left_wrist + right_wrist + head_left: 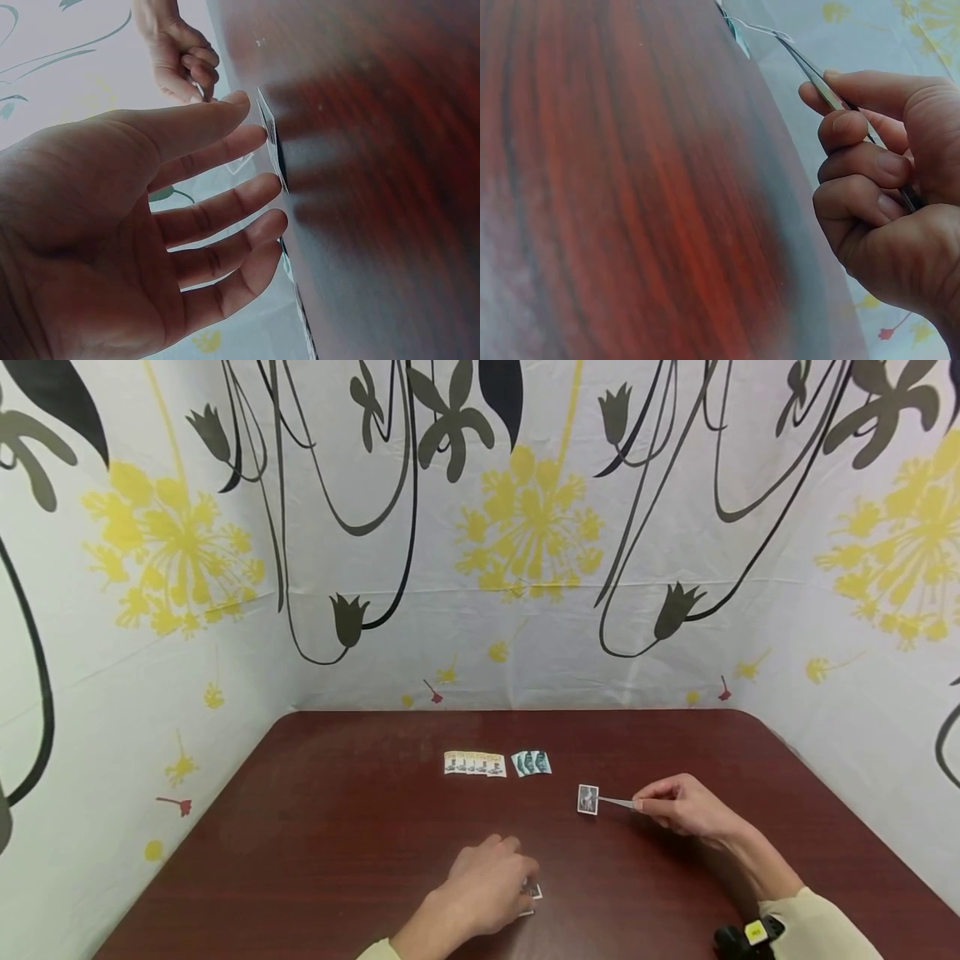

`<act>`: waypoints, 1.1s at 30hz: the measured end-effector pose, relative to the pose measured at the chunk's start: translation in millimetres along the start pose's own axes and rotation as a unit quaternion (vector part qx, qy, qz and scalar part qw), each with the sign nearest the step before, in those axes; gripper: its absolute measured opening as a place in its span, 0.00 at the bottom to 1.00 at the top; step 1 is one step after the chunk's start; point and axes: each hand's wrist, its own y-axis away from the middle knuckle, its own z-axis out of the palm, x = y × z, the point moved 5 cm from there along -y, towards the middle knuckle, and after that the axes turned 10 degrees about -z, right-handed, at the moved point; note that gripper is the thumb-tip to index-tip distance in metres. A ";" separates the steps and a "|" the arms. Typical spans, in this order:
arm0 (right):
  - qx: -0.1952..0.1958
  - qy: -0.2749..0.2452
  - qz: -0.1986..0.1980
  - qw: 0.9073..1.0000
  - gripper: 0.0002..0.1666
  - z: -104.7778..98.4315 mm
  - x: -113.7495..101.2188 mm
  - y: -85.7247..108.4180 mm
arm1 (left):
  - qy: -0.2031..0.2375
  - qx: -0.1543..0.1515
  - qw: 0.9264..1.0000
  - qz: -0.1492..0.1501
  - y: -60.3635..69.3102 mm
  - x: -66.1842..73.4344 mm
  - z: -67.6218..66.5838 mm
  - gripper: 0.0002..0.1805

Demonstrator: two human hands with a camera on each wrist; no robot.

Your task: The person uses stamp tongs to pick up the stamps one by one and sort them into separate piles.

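Observation:
My right hand (686, 810) grips a pair of metal tweezers (618, 802), their tips pointing left. Between the tips is a small grey picture stamp (588, 799) with a white border, seen nearly edge-on in the right wrist view. Nearer the front, my left hand (483, 881) is low over a few similar grey stamps (534, 891), mostly hidden under it in the head view. In the left wrist view its fingers are loosely bent and spread, with fingertips at the edge of these stamps (271, 135); whether they press on them I cannot tell.
Farther back on the dark red-brown table (337, 827) lies an overlapping row of yellowish stamps (475, 763). Just right of it are several overlapping teal stamps (532, 763). Patterned white cloth (525, 652) hangs behind and along both sides. A black strapped device (750, 937) sits at my right wrist.

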 end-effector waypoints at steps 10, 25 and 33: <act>-0.001 -0.020 0.029 0.999 0.20 -4.8 10.0 -0.2 | -0.004 0.002 1.000 -0.001 -0.1 1.1 0.0 0.08; 0.010 0.007 0.025 1.000 0.21 -13.6 8.7 -8.2 | -0.009 -0.004 1.000 -0.007 0.3 0.2 1.4 0.10; 0.014 0.019 0.033 0.999 0.21 -21.8 7.3 -14.8 | 0.000 -0.004 1.000 0.003 -0.5 -0.7 0.7 0.08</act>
